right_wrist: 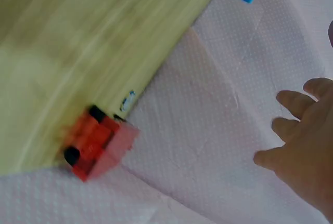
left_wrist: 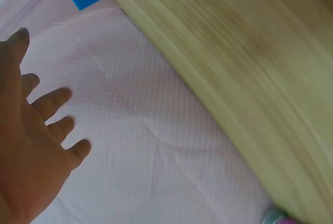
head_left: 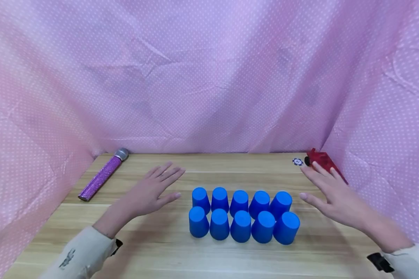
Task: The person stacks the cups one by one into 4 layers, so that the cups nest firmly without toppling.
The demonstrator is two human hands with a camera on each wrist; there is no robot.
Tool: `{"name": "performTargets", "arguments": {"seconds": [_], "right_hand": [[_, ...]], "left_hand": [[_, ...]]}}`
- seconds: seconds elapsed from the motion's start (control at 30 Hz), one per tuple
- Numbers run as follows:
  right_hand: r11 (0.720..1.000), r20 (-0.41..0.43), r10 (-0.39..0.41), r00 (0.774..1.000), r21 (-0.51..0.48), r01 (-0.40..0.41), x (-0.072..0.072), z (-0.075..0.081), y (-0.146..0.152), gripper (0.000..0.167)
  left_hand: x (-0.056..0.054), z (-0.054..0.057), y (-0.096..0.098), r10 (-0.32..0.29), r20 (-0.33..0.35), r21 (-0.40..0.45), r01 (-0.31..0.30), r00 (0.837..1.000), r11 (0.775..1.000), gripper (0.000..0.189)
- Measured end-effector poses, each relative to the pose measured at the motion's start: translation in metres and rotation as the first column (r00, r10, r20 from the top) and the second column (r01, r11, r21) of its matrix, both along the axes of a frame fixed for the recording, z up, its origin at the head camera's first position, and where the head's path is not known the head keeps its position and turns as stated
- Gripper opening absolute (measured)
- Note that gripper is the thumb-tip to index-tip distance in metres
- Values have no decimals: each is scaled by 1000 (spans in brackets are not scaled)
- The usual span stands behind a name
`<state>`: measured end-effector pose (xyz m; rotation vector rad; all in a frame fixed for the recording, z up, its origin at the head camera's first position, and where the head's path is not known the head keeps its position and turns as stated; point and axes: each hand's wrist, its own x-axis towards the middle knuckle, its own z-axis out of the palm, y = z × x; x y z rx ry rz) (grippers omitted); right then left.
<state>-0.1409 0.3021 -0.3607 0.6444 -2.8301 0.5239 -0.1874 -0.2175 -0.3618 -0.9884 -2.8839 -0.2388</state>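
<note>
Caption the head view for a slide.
Left hand and right hand, both empty, flank two rows of inverted blue cups on a wooden table.

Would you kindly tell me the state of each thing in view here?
Left hand: open, holding nothing.
Right hand: open, holding nothing.
Blue cups: ten, upside down, in two rows of five.
Microphone: lying on its side.
Chip: lying flat.
Red object: partly hidden in the head view.
Pink cloth: creased.
</note>
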Motion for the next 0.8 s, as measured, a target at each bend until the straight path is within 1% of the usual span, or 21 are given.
{"name": "performTargets", "arguments": {"seconds": [0.07,0.13,0.2,0.23,0.3,0.37,0.47,0.5,0.53,0.63,0.8], "right_hand": [[999,56,3,998,-55,0,-1,-4,-2,72],[994,125,13,992,-108,1,-3,-10,-5,67],[989,176,18,984,-145,7,-5,-16,-8,64],[987,193,23,981,-158,8,-6,-20,-8,62],[981,237,40,971,-195,8,-8,-27,-10,60],[973,265,59,962,-229,3,-11,-33,-11,59],[962,293,90,952,-274,-7,-15,-40,-11,58],[959,297,98,950,-285,-10,-16,-41,-11,57],[957,296,106,949,-291,-16,-17,-42,-11,57],[952,296,113,948,-305,-18,-19,-45,-9,56],[946,320,126,939,-325,-16,-24,-46,-8,53]], "left_hand": [[-7,-4,6,3,102,85,-12,995,996,69],[-14,-9,12,0,208,166,-35,978,986,68],[-22,-15,18,-11,300,217,-57,954,974,68],[-25,-18,21,-19,343,240,-68,939,968,68],[-30,-24,26,-41,406,270,-76,913,960,69],[-34,-30,30,-74,456,297,-74,887,952,70],[-36,-37,35,-115,509,327,-68,853,943,70],[-36,-38,37,-127,522,337,-67,843,939,71],[-36,-39,38,-136,527,342,-64,839,937,71],[-37,-41,41,-138,537,348,-70,832,935,70],[-40,-44,43,-139,543,355,-76,828,932,68]]}}
